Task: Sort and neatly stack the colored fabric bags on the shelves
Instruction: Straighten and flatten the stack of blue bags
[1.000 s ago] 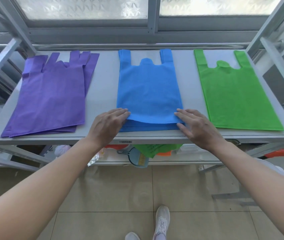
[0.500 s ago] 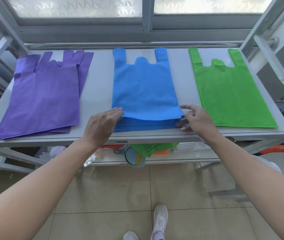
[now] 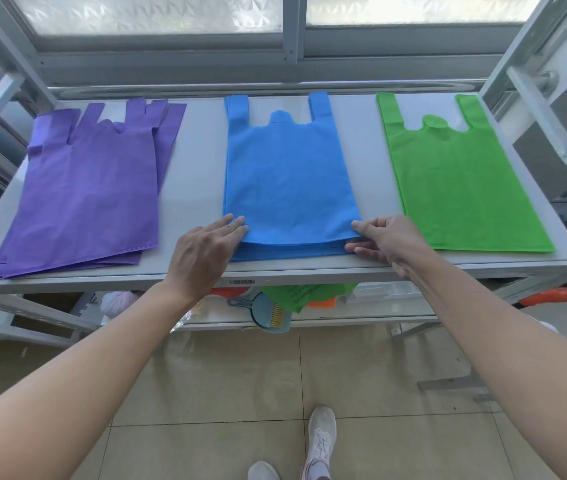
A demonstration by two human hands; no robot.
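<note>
Head view: your two hands at the near edge of the middle pile on the top shelf. Three piles lie side by side, handles toward the window: the purple stack at left, fanned and askew; the blue stack in the centre; the green bag at right, lying flat. A strip of bare shelf separates each pile from its neighbour, wider on the purple side. The near edge of the blue stack lies just inside the shelf's front lip; the purple corner reaches closest to that lip. Slanted frame bars close in the right end of the shelf, beside the green bag.

Your left hand lies flat, fingers straight and together, its fingertips resting on the near left corner of the blue stack. Your right hand pinches the near right corner of the same stack, forefinger on top and thumb at the lower edge. The top blue bag sits slightly back from the layers beneath it.

A lower shelf holds a blue dustpan.
</note>
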